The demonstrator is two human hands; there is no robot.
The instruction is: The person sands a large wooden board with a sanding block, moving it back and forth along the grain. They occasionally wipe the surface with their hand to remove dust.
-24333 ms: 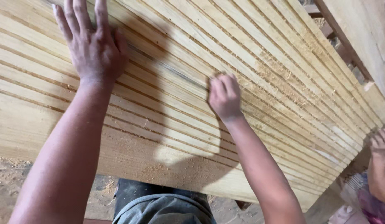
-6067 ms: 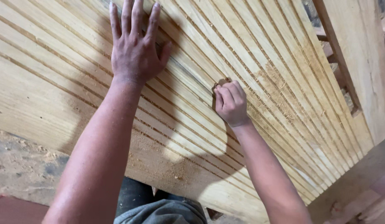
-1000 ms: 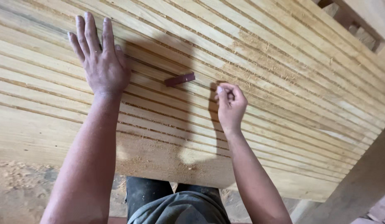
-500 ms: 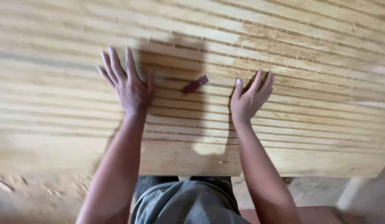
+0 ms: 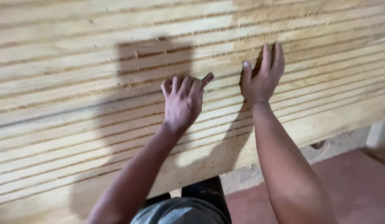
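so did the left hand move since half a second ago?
Yes. The left hand was flat on the grooved wooden panel, left of the small brown piece; now it has shifted right and curled over that piece.

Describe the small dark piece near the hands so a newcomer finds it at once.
Start from the big pale grooved wooden panel that fills the view. Near its middle the left hand rests curled on the grooves; the small reddish-brown block pokes out just past its fingers. It is the only dark, loose piece on the light wood.
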